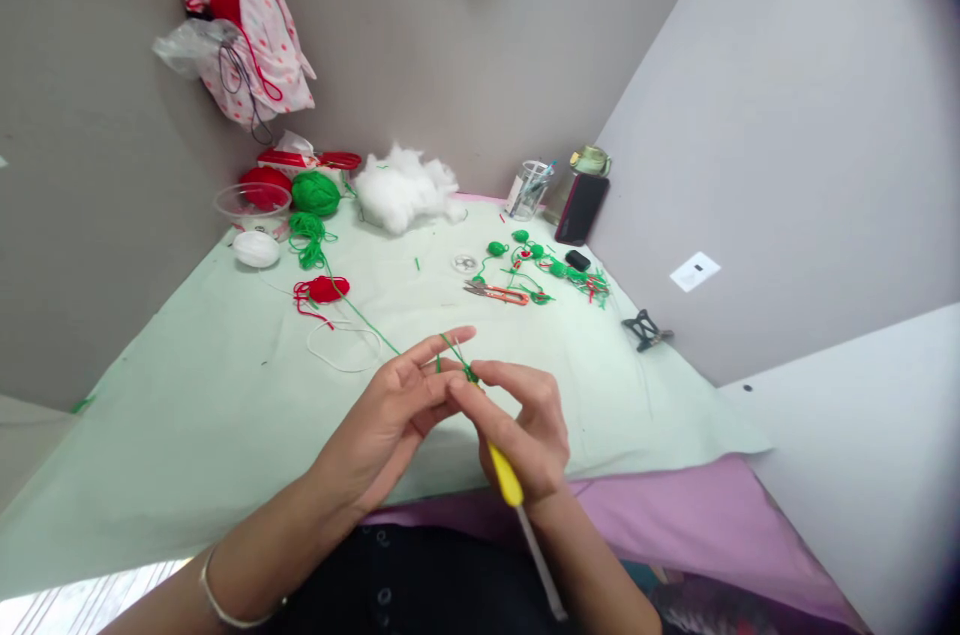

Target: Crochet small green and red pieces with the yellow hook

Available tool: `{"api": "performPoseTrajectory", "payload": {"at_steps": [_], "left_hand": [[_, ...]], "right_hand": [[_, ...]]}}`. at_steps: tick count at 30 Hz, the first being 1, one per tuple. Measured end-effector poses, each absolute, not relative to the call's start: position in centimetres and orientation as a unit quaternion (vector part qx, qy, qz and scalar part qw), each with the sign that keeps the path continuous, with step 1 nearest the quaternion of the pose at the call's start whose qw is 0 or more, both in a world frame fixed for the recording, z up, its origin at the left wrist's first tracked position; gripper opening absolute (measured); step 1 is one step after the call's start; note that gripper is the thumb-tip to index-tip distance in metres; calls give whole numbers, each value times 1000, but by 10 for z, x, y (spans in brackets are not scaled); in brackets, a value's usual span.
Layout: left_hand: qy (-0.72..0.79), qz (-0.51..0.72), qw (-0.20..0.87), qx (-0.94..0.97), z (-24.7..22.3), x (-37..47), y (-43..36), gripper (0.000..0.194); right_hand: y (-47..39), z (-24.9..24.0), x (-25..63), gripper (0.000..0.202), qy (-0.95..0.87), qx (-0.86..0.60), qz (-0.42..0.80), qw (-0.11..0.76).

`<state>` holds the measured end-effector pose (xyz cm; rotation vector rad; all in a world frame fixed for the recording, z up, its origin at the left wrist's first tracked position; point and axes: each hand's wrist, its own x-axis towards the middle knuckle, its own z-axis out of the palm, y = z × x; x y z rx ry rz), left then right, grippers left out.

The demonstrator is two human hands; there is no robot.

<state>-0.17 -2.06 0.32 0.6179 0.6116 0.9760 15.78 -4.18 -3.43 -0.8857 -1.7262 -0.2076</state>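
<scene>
My right hand (529, 420) is closed around a crochet hook (504, 473) with a yellow grip, its metal tail slanting down toward my lap. At the hook's tip is a small piece of green crochet work (470, 373), partly hidden by my fingers. My left hand (409, 390) pinches that piece between thumb and fingers, its index finger stretched out with green yarn over it. The green yarn strand (360, 315) runs from my left hand back to a loose tangle of green yarn (307, 240) and a green yarn ball (315, 193).
Orange thread snips (499, 293) lie beyond my hands, near small green crocheted pieces (536, 250). White stuffing (405, 190), a clear plastic tub (253, 210), a red yarn bundle (326, 290), a pen cup (529, 190), a phone (582, 209) and a black claw clip (645, 330) sit around.
</scene>
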Motion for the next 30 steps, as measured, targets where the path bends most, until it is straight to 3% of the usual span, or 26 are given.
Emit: {"api": "performPoseTrajectory", "payload": {"at_steps": [4, 7, 12, 18, 21, 25, 30], "left_hand": [[273, 459, 802, 269, 5, -4, -18, 43], [281, 473, 772, 318, 5, -2, -20, 42], [309, 491, 721, 378, 2, 4, -23, 36], [292, 476, 775, 295, 0, 4, -18, 39], [270, 457, 807, 258, 2, 1, -15, 34], [287, 490, 759, 319, 4, 1, -17, 37], [309, 503, 710, 383, 2, 5, -22, 35]], "right_hand": [[-39, -21, 158, 25, -632, -356, 137, 675], [-37, -11, 157, 22, -600, -341, 230, 686], [-36, -13, 153, 24, -630, -358, 210, 657], [-41, -25, 154, 38, -697, -376, 2, 610], [-41, -21, 158, 28, -647, -378, 99, 655], [-37, -13, 157, 19, -582, -347, 245, 693], [-35, -16, 150, 21, -607, -352, 242, 671]]}}
